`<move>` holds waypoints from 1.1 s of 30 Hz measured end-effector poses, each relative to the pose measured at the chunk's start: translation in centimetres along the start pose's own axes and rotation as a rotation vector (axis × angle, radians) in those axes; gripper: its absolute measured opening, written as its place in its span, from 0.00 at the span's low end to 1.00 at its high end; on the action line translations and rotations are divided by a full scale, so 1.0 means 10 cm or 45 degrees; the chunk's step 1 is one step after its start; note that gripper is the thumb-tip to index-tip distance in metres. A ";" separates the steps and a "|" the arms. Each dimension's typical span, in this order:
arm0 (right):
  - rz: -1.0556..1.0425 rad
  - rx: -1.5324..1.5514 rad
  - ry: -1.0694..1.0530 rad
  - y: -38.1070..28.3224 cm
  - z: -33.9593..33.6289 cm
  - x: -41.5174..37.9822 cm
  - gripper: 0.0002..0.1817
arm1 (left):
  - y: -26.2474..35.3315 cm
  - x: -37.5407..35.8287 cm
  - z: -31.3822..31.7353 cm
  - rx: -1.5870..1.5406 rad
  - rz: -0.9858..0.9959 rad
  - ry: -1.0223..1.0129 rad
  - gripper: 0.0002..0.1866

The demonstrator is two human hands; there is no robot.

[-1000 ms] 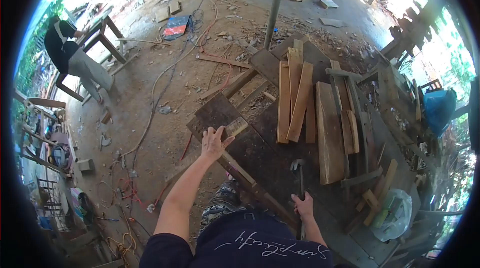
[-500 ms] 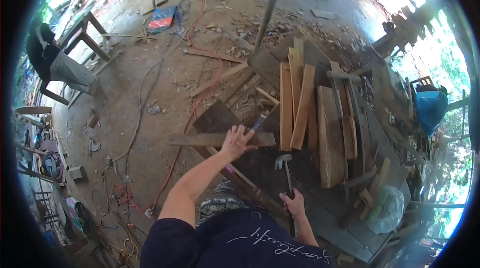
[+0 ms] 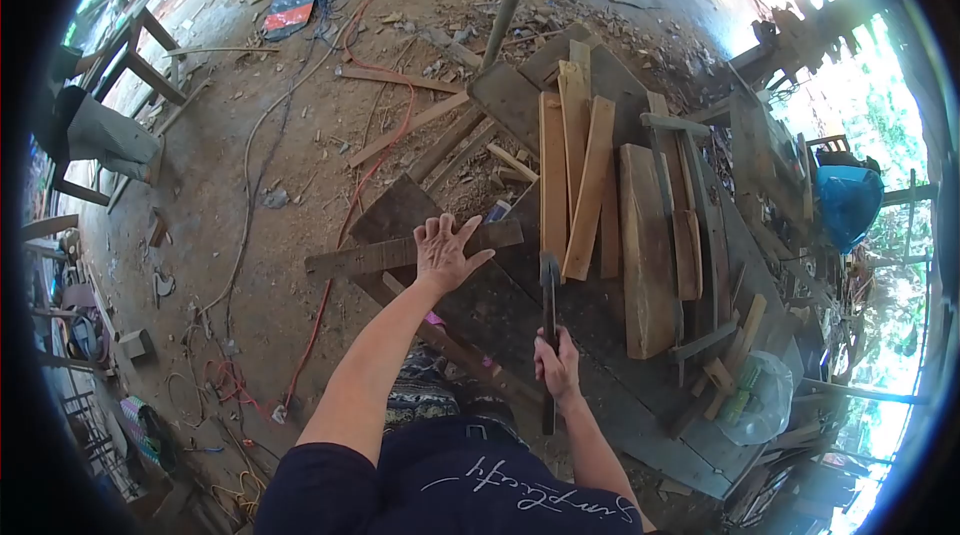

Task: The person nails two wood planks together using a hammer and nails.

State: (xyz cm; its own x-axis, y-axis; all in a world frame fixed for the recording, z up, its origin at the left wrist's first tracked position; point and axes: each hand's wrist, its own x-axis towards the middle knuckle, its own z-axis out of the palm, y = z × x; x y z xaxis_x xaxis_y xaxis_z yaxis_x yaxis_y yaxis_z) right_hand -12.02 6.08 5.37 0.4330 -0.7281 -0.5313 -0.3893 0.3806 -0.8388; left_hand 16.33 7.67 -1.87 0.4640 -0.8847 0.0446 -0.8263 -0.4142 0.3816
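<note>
My left hand (image 3: 444, 249) lies flat, fingers spread, on a dark wooden strip (image 3: 380, 254) that sits crosswise on a wide dark board (image 3: 470, 300). My right hand (image 3: 557, 367) grips the handle of a claw hammer (image 3: 548, 307), head raised and pointing away from me, just right of the strip's end. A stack of lighter planks (image 3: 590, 185) lies beyond the hammer on the same low platform.
Cables (image 3: 330, 235) trail over the dirt floor at left. A metal post (image 3: 505, 0) rises behind the planks. Another person (image 3: 95, 130) bends at a wooden frame far left. A plastic bag (image 3: 755, 397) and offcuts lie at right, a blue bag (image 3: 845, 200) farther right.
The hammer swung from lying low at my right to upright beside the strip. My left hand shifted from gripping the strip to pressing it flat. The view tilted downward.
</note>
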 end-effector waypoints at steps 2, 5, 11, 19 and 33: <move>0.031 0.065 -0.039 -0.11 0.07 0.13 0.11 | 0.01 0.04 0.00 -0.034 -0.037 -0.094 0.35; 0.086 0.146 -0.099 -0.30 0.16 0.29 0.11 | 0.05 0.09 -0.02 0.000 -0.077 -0.146 0.33; -0.065 0.318 -0.163 -0.67 0.26 0.35 0.18 | 0.07 0.12 -0.08 -0.013 -0.097 -0.201 0.31; 0.193 0.199 -0.212 -0.40 0.22 0.65 0.19 | 0.06 0.17 -0.12 0.018 -0.125 -0.247 0.31; -0.185 0.274 -0.130 -0.97 0.08 0.45 0.20 | 0.11 0.15 -0.11 0.042 -0.113 -0.301 0.32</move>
State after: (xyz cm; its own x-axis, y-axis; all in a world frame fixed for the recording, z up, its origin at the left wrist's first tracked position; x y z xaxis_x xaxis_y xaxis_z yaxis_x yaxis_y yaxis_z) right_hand -5.63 -0.43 11.05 0.5557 -0.7268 -0.4037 -0.1399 0.3970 -0.9071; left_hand 16.45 6.07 -0.39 0.4512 -0.8683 -0.2063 -0.7972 -0.4960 0.3442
